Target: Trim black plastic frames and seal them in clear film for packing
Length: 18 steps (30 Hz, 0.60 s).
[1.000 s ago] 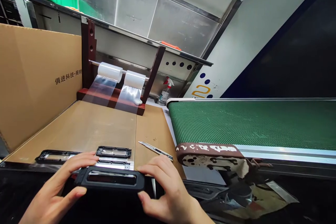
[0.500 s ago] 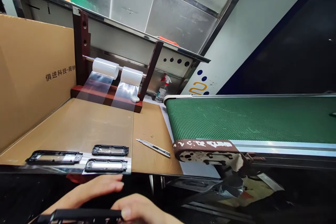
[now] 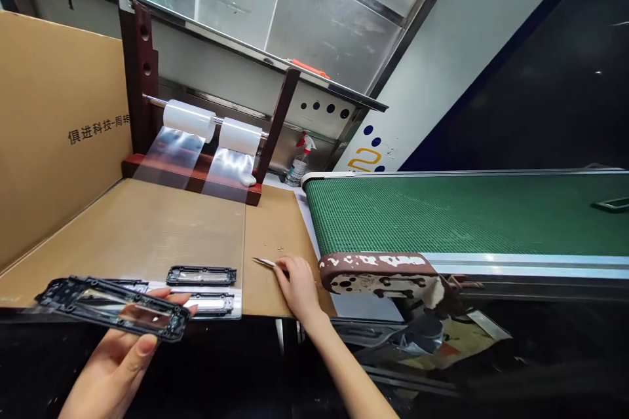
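My left hand (image 3: 115, 363) holds a long black plastic frame (image 3: 61, 298) with a clear window, tilted above the table's front edge. Thumb and fingers grip its lower right side. My right hand (image 3: 299, 288) is closed over the utility knife (image 3: 263, 262) lying on the brown board; only the blade end shows, pointing left. Two similar black frames lie on the table: an upper one (image 3: 201, 275) in full view and a lower one (image 3: 219, 303) partly covered by my left fingers. A third frame (image 3: 140, 285) is mostly hidden behind the held one.
Two rolls of clear film (image 3: 189, 119) hang on a dark red stand (image 3: 191, 180) at the back. A spray bottle (image 3: 297, 163) stands beside it. On the right runs a green conveyor belt (image 3: 442, 216) carrying a dark frame-like piece (image 3: 612, 205). A cardboard wall (image 3: 63, 111) borders the left.
My left hand has raised the black frame from the bottom edge into view. My right hand has left that frame and reached up to the utility knife. The piece on the belt shows more fully.
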### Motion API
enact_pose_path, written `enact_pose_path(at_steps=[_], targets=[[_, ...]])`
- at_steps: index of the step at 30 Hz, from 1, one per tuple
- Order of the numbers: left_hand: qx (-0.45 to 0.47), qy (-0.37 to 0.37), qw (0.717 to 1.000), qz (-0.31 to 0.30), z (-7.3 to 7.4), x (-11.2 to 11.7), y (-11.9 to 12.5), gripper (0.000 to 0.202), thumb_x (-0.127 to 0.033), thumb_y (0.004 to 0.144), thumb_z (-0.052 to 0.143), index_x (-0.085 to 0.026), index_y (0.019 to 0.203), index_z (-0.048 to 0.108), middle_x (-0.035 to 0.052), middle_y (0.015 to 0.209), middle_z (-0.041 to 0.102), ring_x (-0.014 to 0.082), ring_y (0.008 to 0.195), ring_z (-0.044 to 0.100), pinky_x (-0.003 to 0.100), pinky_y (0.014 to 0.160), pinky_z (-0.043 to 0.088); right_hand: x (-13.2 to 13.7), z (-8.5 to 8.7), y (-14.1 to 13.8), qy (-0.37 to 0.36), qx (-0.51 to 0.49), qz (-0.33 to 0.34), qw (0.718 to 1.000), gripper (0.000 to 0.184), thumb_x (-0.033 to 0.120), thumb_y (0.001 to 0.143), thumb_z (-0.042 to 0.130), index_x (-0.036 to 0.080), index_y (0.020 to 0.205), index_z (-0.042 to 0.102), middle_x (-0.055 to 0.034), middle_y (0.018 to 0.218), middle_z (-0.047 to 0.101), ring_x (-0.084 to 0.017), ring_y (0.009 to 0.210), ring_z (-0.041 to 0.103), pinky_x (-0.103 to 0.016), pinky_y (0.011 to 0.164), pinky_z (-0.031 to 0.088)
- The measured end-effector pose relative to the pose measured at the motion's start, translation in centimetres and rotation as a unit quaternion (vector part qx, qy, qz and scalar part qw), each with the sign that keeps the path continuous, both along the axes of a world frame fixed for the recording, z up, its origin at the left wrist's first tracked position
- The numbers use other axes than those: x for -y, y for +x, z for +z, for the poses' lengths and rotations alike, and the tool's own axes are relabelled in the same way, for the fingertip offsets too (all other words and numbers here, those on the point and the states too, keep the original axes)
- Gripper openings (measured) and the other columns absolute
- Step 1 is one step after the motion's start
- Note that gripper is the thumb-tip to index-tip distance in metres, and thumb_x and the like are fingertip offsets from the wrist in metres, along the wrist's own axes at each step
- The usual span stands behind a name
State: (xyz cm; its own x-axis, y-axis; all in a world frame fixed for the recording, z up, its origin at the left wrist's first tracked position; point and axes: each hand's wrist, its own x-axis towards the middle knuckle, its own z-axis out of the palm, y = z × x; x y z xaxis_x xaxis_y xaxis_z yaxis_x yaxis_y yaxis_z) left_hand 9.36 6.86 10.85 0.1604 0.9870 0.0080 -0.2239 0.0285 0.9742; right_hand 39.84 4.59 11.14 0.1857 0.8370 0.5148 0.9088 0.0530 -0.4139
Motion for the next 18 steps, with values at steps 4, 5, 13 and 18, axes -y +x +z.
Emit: enact_pose_path(at_steps=[4, 5, 13, 18], targets=[[0.078, -0.049, 0.996, 0.014, -0.9, 0.4, -0.4, 0.051, -0.049, 0.065, 0.081, -0.029, 0.111, 0.073, 0.0049, 0.127, 0.069, 0.0323, 0.12, 0.061, 0.038, 0.108, 0.039, 1.4, -0.1, -1.5, 0.024, 0.01, 0.035, 0.999, 0.023, 0.024, 0.099, 0.041, 0.017, 0.095, 0.062, -0.0097, 0.085, 0.069, -0.021, 0.079, 0.067, -0.033, 0.073, 0.053], [0.093, -0.055, 0.994, 0.015, -0.9, 0.6, -0.5, 0.053, -0.047, 0.065, 0.082, -0.03, 0.114, 0.071, 0.0045, 0.125, 0.071, 0.0296, 0.117, 0.063, 0.033, 0.105, 0.042, 2.0, 0.3, -2.1, 0.026, 0.009, 0.05, 0.998, 0.023, 0.024, 0.1, 0.04, 0.017, 0.099, 0.061, -0.0087, 0.086, 0.069, -0.019, 0.078, 0.067, -0.03, 0.071, 0.053], [0.132, -0.075, 0.987, 0.048, 2.4, 2.9, 1.0, 0.047, -0.051, 0.061, 0.085, -0.03, 0.101, 0.072, -0.0036, 0.101, 0.078, 0.0208, 0.097, 0.072, 0.02, 0.091, 0.051, 5.9, 6.4, -8.5, 0.12, 0.129, 0.235, 0.956, 0.023, 0.018, 0.097, 0.054, 0.021, 0.117, 0.064, 0.0006, 0.071, 0.065, -0.011, 0.057, 0.054, -0.021, 0.05, 0.042], [0.123, -0.062, 0.99, 0.026, 2.2, 3.0, 0.5, 0.047, -0.049, 0.055, 0.089, -0.028, 0.096, 0.075, -0.0037, 0.1, 0.078, 0.02, 0.091, 0.073, 0.019, 0.086, 0.053, 5.5, 7.7, -9.5, 0.188, 0.155, 0.24, 0.94, 0.023, 0.013, 0.097, 0.052, 0.019, 0.112, 0.068, 0.0001, 0.069, 0.065, -0.011, 0.055, 0.051, -0.022, 0.049, 0.041]])
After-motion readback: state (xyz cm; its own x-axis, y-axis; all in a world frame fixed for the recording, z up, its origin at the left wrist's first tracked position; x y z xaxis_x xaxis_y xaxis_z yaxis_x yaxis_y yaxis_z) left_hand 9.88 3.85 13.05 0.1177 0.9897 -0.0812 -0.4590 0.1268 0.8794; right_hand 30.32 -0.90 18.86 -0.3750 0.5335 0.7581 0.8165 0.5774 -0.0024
